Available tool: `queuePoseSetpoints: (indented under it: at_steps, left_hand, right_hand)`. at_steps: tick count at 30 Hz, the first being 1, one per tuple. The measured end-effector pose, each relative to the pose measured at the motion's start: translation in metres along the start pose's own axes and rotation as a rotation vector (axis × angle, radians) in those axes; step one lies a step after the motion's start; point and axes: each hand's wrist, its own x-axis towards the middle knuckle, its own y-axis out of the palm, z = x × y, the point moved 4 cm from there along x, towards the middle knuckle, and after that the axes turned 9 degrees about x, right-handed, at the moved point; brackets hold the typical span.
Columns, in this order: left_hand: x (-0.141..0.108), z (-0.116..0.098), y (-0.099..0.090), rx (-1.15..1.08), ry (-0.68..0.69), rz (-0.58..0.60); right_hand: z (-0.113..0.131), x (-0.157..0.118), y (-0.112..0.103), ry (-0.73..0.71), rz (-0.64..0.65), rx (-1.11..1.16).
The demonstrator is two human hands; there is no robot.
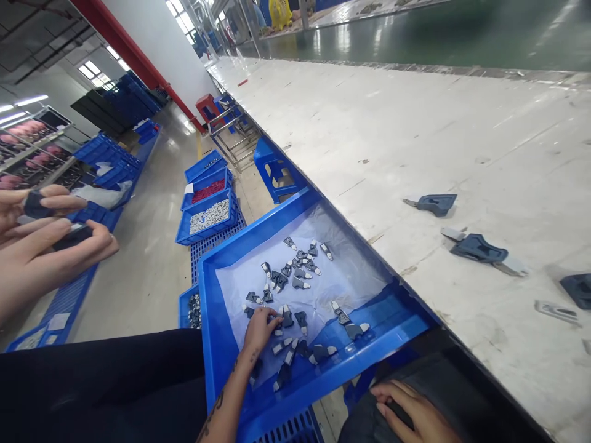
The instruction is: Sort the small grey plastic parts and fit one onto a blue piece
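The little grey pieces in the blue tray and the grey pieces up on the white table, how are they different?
The pieces in the blue tray lie heaped on a clear plastic sheet, and the left hand reaches among them. The pieces on the white table, such as one, lie spread apart, untouched, and look bigger, though they are nearer the camera. Both are dark grey with a light tab.
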Motion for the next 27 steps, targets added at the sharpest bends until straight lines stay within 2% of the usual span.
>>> queuePoseSetpoints:
  at_steps: [4,9,12,15,20,24,27]
  left_hand:
    - [-0.012,0.002,-0.008,0.062,-0.008,-0.021]
    - [-0.021,-0.019,-0.014,0.072,-0.045,-0.137]
    - [-0.017,-0.03,-0.003,0.032,-0.014,-0.072]
    - [-0.014,-0.031,0.007,0.049,-0.013,-0.027]
    - [-0.016,-0.032,0.001,0.053,-0.019,-0.188]
    - [-0.013,-0.051,-0.004,-0.026,0.09,-0.27]
    - [0.002,-0.064,-0.009,-0.044,0.115,-0.32]
  right_hand:
    - [0.001,0.001,0.001,0.015,0.001,0.007]
    - [0.002,0.002,0.001,0.02,0.016,0.01]
    - [0.001,0.002,0.0,0.022,0.024,0.012]
    - [0.001,0.002,0.0,0.027,0.03,0.016]
    - [0.003,0.002,0.0,0.032,0.021,0.026]
    - [0.004,0.003,0.0,0.031,0.019,0.038]
    - [0.005,0.004,0.0,0.035,0.025,0.044]
